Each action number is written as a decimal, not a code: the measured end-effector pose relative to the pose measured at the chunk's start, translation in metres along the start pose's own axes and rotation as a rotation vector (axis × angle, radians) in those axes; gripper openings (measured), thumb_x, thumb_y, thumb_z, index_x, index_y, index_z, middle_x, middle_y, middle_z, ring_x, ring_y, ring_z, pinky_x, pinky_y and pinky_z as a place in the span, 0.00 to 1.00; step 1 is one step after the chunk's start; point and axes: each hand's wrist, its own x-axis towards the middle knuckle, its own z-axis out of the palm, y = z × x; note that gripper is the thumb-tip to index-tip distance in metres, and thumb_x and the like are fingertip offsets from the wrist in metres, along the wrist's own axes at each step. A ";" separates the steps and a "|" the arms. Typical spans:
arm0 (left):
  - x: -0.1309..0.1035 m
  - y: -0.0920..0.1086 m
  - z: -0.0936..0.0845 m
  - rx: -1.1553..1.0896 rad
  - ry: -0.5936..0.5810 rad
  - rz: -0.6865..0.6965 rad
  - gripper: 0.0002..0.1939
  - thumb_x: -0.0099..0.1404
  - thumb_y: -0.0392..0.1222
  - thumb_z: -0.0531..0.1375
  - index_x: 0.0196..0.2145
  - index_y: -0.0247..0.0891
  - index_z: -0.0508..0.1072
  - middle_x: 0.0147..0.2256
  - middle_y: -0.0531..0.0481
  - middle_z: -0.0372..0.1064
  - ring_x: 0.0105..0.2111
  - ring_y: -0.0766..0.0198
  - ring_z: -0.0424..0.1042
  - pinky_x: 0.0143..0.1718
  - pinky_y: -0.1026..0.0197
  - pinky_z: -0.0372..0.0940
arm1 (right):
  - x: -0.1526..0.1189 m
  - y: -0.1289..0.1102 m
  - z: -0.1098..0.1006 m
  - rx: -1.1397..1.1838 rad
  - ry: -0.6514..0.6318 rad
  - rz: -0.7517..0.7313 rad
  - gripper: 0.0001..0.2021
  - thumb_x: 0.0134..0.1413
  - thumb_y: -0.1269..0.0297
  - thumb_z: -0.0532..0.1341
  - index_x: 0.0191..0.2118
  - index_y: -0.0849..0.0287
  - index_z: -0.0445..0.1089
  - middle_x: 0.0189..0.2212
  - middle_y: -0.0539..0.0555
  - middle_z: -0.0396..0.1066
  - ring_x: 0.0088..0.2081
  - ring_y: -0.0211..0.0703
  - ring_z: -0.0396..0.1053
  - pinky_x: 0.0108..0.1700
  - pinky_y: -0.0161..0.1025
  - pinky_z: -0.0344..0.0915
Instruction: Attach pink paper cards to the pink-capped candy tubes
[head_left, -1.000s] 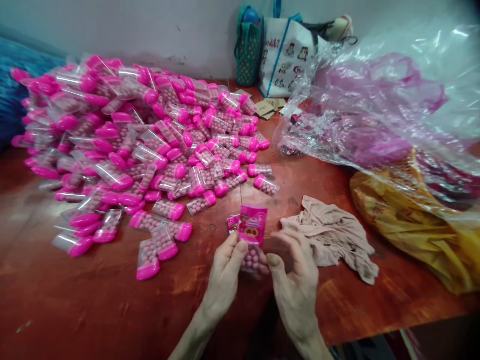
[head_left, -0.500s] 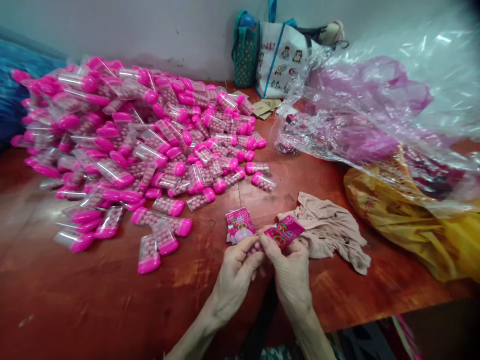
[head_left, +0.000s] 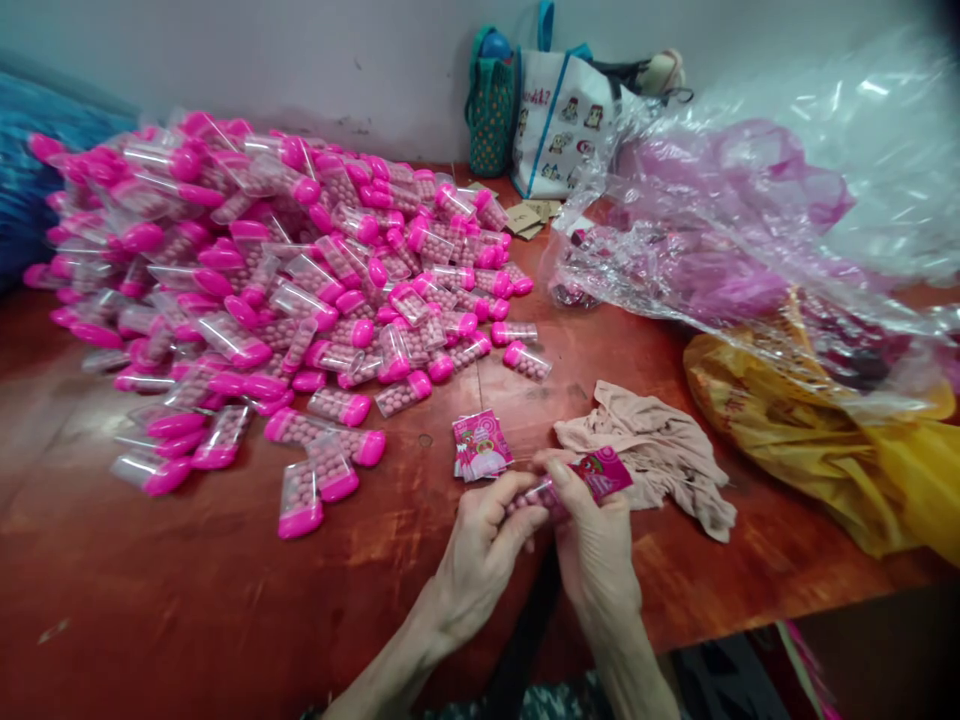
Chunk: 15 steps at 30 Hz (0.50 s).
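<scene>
My left hand (head_left: 480,545) pinches one end of a clear container of pink beads (head_left: 534,496) between thumb and fingers. At the container's other end, my right hand (head_left: 592,530) is closed round it, with a pink printed card (head_left: 606,472) sticking out beyond the fingers. Just behind my left hand, a small stack of similar cards (head_left: 481,446) lies on the red-brown table (head_left: 360,620). Many bead-filled containers with bright pink caps (head_left: 247,260) are heaped at the left. The held container is partly hidden by my fingers.
A beige cloth (head_left: 652,440) lies just beyond my right hand. Yellow plastic (head_left: 817,470) and clear and purple plastic sheeting (head_left: 735,220) cover the right side. Against the wall stand a white bag (head_left: 555,125) and a green dotted holder (head_left: 491,120). Blue plastic (head_left: 37,180) is at far left.
My right hand has moved slightly right with the card, and more of the bead container now shows between my hands. The stack of cards remains in place.
</scene>
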 end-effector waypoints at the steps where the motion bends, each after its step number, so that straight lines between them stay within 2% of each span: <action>1: 0.000 -0.002 -0.001 0.010 0.021 0.024 0.09 0.61 0.41 0.54 0.37 0.34 0.70 0.21 0.54 0.62 0.21 0.69 0.61 0.24 0.67 0.57 | -0.001 0.002 0.001 -0.015 0.000 -0.006 0.04 0.43 0.67 0.64 0.28 0.59 0.70 0.21 0.47 0.70 0.21 0.35 0.67 0.23 0.31 0.63; 5: 0.000 -0.008 -0.004 0.038 0.071 0.082 0.10 0.61 0.40 0.55 0.38 0.34 0.71 0.22 0.53 0.63 0.20 0.68 0.62 0.24 0.66 0.57 | -0.004 0.014 0.004 -0.104 0.025 -0.067 0.04 0.46 0.66 0.63 0.29 0.60 0.71 0.24 0.49 0.71 0.25 0.38 0.68 0.28 0.34 0.65; 9: 0.000 -0.009 -0.006 0.014 0.086 0.068 0.11 0.60 0.40 0.55 0.39 0.35 0.73 0.23 0.52 0.65 0.21 0.67 0.62 0.24 0.66 0.58 | -0.005 0.024 0.006 -0.178 0.006 -0.100 0.04 0.47 0.68 0.62 0.32 0.61 0.71 0.30 0.52 0.73 0.31 0.41 0.70 0.35 0.36 0.66; 12: 0.002 -0.008 -0.003 -0.060 0.103 0.017 0.12 0.60 0.41 0.56 0.39 0.35 0.73 0.20 0.53 0.63 0.19 0.68 0.60 0.21 0.66 0.56 | -0.004 0.024 0.004 -0.181 -0.008 -0.081 0.07 0.48 0.66 0.61 0.35 0.60 0.71 0.32 0.52 0.73 0.31 0.40 0.69 0.33 0.36 0.66; 15: 0.004 -0.004 0.001 -0.169 0.104 -0.071 0.11 0.59 0.42 0.56 0.38 0.34 0.73 0.17 0.55 0.61 0.16 0.71 0.57 0.18 0.68 0.54 | -0.002 0.016 0.000 -0.125 -0.065 0.005 0.09 0.45 0.66 0.63 0.36 0.59 0.70 0.33 0.53 0.73 0.26 0.37 0.68 0.26 0.33 0.65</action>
